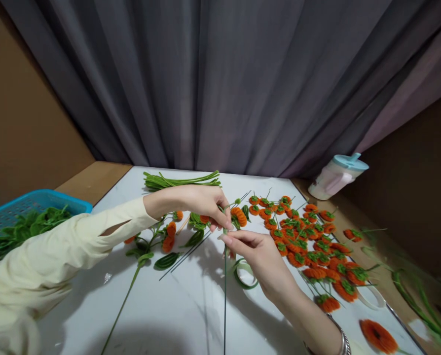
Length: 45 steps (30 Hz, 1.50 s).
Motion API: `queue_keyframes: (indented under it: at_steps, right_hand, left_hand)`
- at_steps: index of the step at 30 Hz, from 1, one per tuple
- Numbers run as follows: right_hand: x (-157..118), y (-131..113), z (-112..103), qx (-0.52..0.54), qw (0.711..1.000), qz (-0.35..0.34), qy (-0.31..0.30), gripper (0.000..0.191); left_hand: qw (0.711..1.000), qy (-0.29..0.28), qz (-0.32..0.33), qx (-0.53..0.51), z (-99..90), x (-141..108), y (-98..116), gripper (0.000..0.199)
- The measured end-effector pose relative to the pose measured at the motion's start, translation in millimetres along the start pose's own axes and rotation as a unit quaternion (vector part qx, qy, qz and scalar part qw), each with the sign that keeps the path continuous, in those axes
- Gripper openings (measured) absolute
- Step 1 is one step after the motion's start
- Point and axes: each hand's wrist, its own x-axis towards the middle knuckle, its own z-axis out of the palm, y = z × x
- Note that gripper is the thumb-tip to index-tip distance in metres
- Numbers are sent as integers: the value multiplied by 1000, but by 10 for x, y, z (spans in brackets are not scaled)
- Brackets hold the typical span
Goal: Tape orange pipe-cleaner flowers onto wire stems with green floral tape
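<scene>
My left hand (207, 202) comes in from the left, its fingers pinched round the top of a thin green wire stem (225, 301). Just below, my right hand (257, 254) grips the same stem between thumb and fingertips. The stem hangs upright down to the front edge. Beside my left fingertips is a fuzzy orange pumpkin-like piece (238, 217) with a small green bud (237, 201) above it; whether they are joined to the stem is hidden. A roll of green tape (245, 275) lies under my right hand. Left of it rests a leafy branch (142, 259) bearing orange pieces.
Many orange pieces with green tops (298, 231) cover the table's right side. Green fuzzy stems (181, 180) lie at the back. A blue basket (39, 197) holds green leaves at left. A lidded cup (337, 177) stands back right. Loose dark wires (191, 256) lie centrally.
</scene>
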Motion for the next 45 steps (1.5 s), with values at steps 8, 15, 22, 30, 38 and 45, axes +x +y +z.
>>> queue_keyframes:
  at_steps: [8,15,22,30,38,45]
  right_hand:
    - [99,38,-32,135,988,61,-38,21]
    - [70,43,-47,90,994,38,-44,25]
    - [40,-35,-106,-78,995,-58,-8,21]
    - [-6,-52,-74,-158,976,-149,28,19]
    - [-5,13,-34,-145,983,-108,42,25]
    - [-4,-8,-9,-107,989,-84,50,33]
  left_hand:
    - [999,11,-31,0,3,-49,72,15]
    - [999,-4,-21,45,-22,-55,56,20]
    - [994,-6,-30,108,5,-27,88,19]
    - [992,-4,-50,118,11,-27,161,19]
    - [990,3,-56,127,38,-58,145,23]
    - [990,9,-74,118,58,-44,191,17]
